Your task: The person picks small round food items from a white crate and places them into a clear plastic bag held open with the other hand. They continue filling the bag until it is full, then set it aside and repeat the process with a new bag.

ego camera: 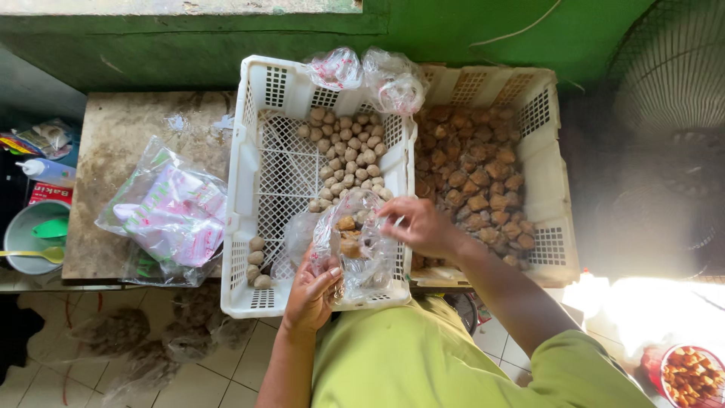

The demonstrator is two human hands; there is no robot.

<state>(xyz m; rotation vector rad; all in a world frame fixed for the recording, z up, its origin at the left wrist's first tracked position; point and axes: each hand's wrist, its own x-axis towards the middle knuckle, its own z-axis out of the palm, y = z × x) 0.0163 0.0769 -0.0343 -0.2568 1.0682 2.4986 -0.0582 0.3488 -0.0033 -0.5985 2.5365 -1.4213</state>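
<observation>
1. Two crates sit side by side: my left crate (245, 189) holds pale balls (349, 155), the right crate (555, 159) brown chunks (479, 181).
2. My left hand (313, 291) grips a clear bag (355, 245) from below, over the left crate's near edge.
3. My right hand (419, 227) pinches the bag's top rim, fingers closed.
4. A packet of bags (170, 215) lies on the table (113, 140), left.
</observation>
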